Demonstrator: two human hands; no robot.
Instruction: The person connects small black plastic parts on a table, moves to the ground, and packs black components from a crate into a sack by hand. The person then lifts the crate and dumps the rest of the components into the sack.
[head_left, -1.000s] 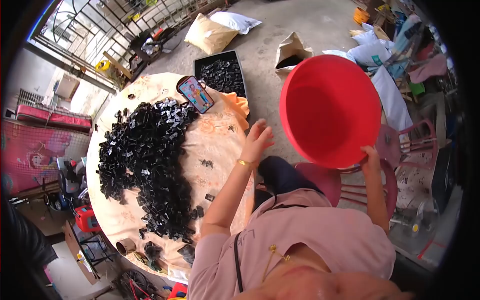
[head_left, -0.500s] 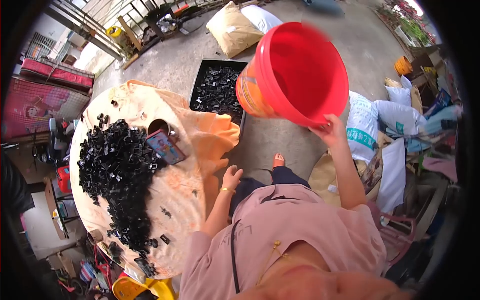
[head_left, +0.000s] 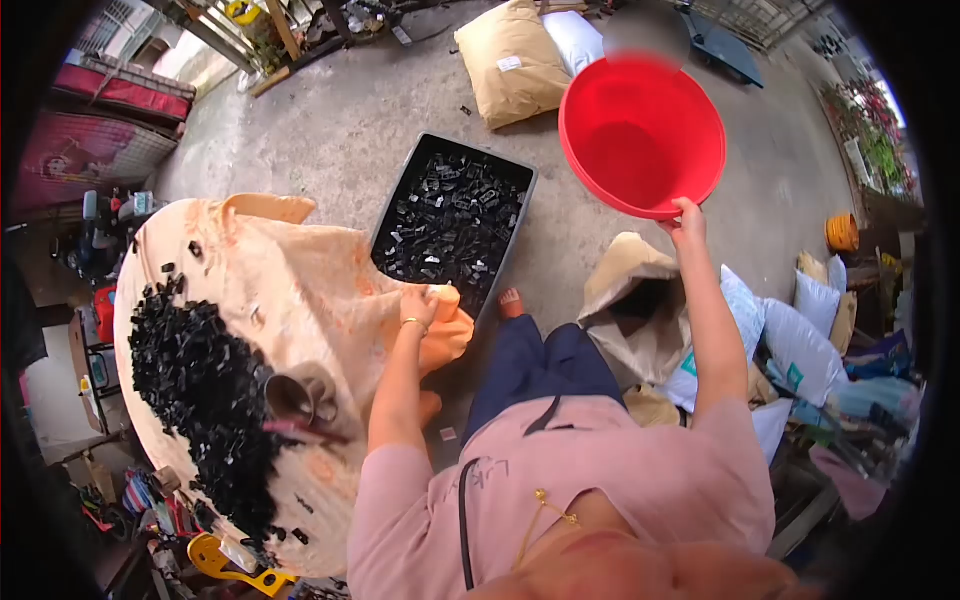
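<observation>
My right hand (head_left: 687,222) grips the near rim of a red bucket (head_left: 640,130), held out at arm's length. The bucket's mouth is tipped toward me and its inside looks bare. My left hand (head_left: 418,306) has its fingers closed on the hanging edge of the peach-coloured tablecloth (head_left: 330,265). Small black plastic parts (head_left: 205,390) lie heaped on the cloth-covered table, with a metal mug (head_left: 300,395) beside them. Just beyond my left hand, a black rectangular tub (head_left: 531,205) on the floor holds more such parts.
An open woven sack (head_left: 625,265) stands by my right leg. White sacks (head_left: 800,340) are piled to the right. Ahead lie a full tan sack (head_left: 510,65) and a blue platform (head_left: 722,48). A yellow plastic chair (head_left: 225,568) is at lower left.
My left hand has gone from hanging near my waist to holding the tablecloth edge. The red bucket has moved right and away from the tub. The view has shifted, showing the open sack.
</observation>
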